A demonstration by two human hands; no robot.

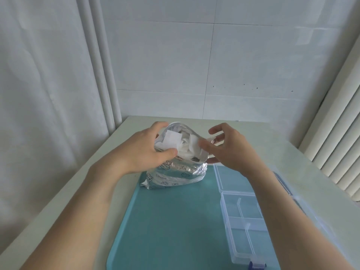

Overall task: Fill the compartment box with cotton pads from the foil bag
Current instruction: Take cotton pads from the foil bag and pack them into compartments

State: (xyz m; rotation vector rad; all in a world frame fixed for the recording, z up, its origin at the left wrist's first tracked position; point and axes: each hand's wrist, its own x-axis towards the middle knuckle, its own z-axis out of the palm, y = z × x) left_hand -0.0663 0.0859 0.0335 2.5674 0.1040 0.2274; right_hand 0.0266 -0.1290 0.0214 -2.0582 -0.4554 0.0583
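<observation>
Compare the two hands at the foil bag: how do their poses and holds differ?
The left hand grips the rim of the foil bag, thumb pressed against a cotton pad; the right hand grips nothing firmly, its fingers spread and loosely curled. The left hand sits at the bag's left side, the right hand at its right, thumb touching another pad. Both are bare and at the bag's open mouth.

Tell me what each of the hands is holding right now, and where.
The left hand grips the crinkled silver foil bag at its open rim. The right hand holds nothing.
</observation>
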